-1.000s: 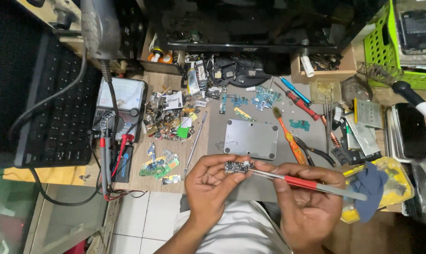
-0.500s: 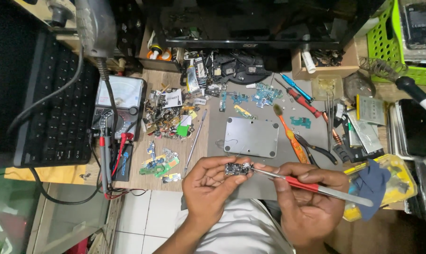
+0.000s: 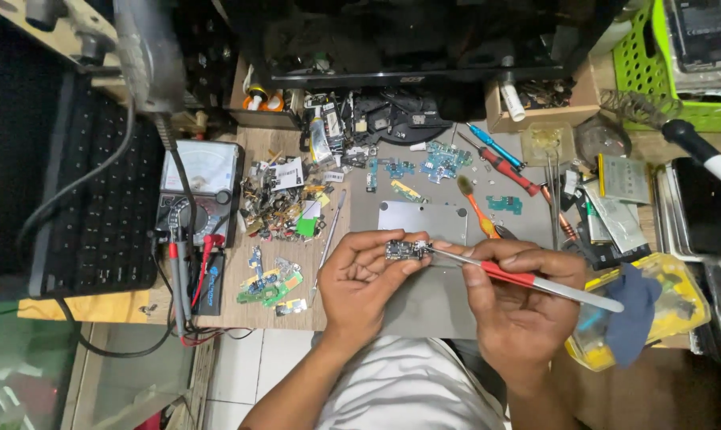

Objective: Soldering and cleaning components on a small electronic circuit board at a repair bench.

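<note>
Little changed since earlier frame: hands hold position. Left hand [image 3: 359,275] fingers pinch small circuit board [image 3: 402,250] above worktop [image 3: 297,263], steadying it; right hand [image 3: 520,306] fingers grip red-handled tweezers [image 3: 528,279], tip on board.

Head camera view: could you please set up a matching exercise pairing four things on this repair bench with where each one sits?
Things:
1. small circuit board
2. tweezers
3. analog multimeter
4. black keyboard

Places:
A. standing at the far left edge of the bench
B. pinched in the left hand
C. lying on the wood, between the keyboard and the heap of small parts
D. held in the right hand, tips at the board

Pairs: 1-B, 2-D, 3-C, 4-A
</note>
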